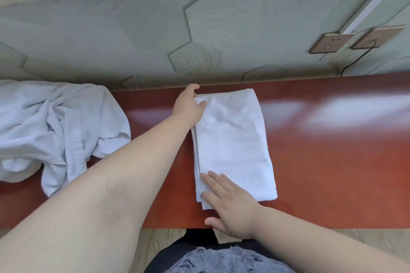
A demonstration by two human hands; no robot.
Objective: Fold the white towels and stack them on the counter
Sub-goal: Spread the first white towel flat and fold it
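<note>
A white towel (233, 139), folded into a long rectangle, lies on the red-brown counter (321, 150) with its long side running away from me. My left hand (188, 106) reaches to the towel's far left corner and rests there, thumb on top of the cloth and fingers past the edge. My right hand (228, 204) lies flat on the near left corner, fingers straight and spread, thumb on the counter by its front edge. Several unfolded white towels (55, 131) sit in a crumpled heap at the counter's left end.
A grey-green wall with hexagon patterns rises right behind the counter. Two bronze sockets (328, 43) sit on the wall at the right, with a black cable (355, 57) running down to the counter. Bare glossy counter stretches to the towel's right.
</note>
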